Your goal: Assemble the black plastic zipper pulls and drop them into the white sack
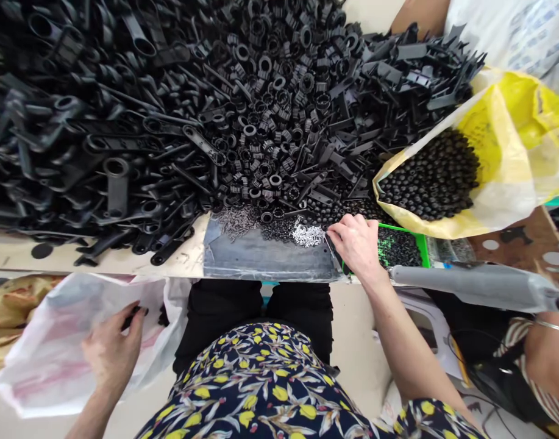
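Observation:
My left hand [112, 347] is over the mouth of a white plastic bag [55, 341] below the bench edge. Its thumb and fingers are closed around a small black plastic part [131, 317], mostly covered by the fingers. At the bench front, my right hand [356, 242] has its fingertips pinched together beside a little heap of silver pins [308, 234]. What lies between those fingertips is too small to make out. A slim dark piece [334, 255] shows just below them. Left of the pins are small black pieces [277, 229] and thin greyish pins [237, 222] on a dark board [265, 261].
Black plastic handles [119, 189], rings [275, 180] and flat clips [411, 52] are heaped behind. A yellow-white sack [494, 207] holds black beads [434, 177]. At right are a green tray [424, 250], a grey cylindrical tool [471, 283] and another person's arm [548, 347].

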The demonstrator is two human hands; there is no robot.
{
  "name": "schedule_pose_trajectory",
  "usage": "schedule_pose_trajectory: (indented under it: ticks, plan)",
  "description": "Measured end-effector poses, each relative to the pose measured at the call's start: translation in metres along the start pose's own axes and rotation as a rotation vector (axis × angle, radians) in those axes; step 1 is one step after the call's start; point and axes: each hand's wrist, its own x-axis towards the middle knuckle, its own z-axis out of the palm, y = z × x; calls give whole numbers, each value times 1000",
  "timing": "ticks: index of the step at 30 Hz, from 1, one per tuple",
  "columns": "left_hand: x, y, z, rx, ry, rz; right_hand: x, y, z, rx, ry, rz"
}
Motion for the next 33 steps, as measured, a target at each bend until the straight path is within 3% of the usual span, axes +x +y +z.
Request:
schedule_pose_trajectory:
  ticks: [7,17,23,28,33]
  plan:
    - [10,-12,18,119,-73,-138,2,1,3,1,-3,-12]
    - [9,-21,35,127,-156,-84,-6,9,2,21,-36,-163]
    - [-3,-21,30,224,26,-160,0,9,0,62,-83,-176]
    - [-20,-2,20,46,159,56,4,7,-1,33,-78,-175]
    - [-18,43,11,-60,156,241,2,5,-4,-27,-35,-180]
